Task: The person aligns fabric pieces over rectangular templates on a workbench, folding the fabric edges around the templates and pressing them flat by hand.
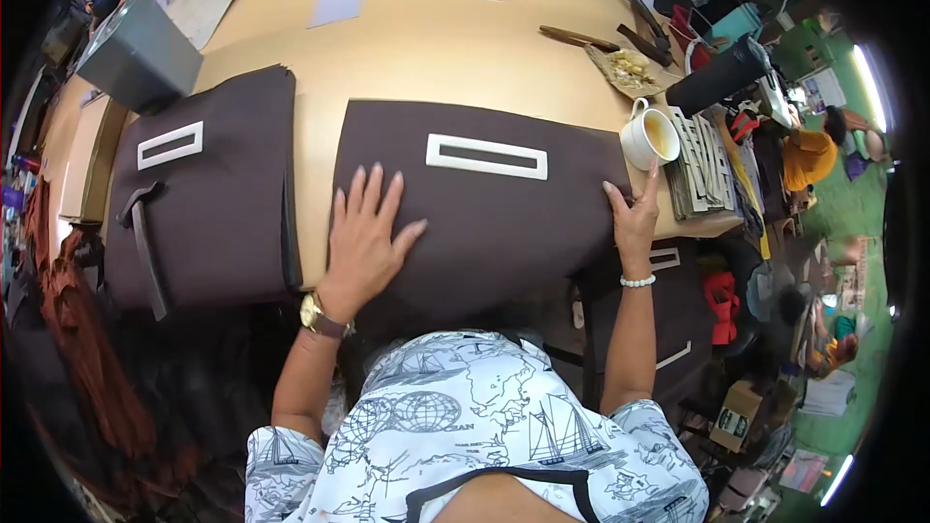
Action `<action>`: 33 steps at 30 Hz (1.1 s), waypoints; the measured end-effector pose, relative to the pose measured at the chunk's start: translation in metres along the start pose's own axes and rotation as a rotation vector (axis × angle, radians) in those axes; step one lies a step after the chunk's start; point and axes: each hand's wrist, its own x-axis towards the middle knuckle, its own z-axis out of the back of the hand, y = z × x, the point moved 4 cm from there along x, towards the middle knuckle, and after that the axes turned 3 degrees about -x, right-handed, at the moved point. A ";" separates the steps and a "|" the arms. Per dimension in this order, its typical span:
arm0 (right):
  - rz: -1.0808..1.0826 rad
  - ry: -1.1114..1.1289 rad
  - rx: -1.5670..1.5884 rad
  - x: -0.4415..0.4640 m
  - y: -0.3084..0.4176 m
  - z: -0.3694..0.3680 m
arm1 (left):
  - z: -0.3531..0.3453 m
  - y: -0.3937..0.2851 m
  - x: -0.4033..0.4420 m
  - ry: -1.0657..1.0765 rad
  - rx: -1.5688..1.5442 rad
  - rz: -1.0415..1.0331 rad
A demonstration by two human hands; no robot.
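A dark brown sheet of leather-like material [475, 223] lies before me, its lower edge past the table's front. A white rectangular frame [486, 156] with a long slot sits on it. My left hand [366, 232] rests flat on the sheet's left side, fingers spread. At the right edge, my right hand [635, 213] has its thumb over the sheet and its index finger stretched towards a white cup [635, 142] of yellowish liquid. The curled lower fingers are partly hidden. Left of me lies a stack of similar brown pieces [223, 203] with another white frame [170, 145].
A hammer [145, 242] lies on the left stack, below a grey metal block [140, 53]. To the right are a pile of pale slotted frames [699, 165], a dark cylinder [717, 77], scraps on paper [625, 68] and wooden-handled tools [578, 37].
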 end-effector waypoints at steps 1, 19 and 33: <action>0.052 -0.028 -0.121 0.003 -0.001 0.006 | -0.006 -0.007 -0.007 0.003 0.035 0.007; -0.090 0.352 -1.022 0.112 -0.025 0.040 | -0.014 -0.024 0.006 -0.073 -0.075 0.010; 0.253 0.102 -0.953 0.045 0.020 0.042 | -0.023 -0.026 -0.007 0.006 0.035 0.087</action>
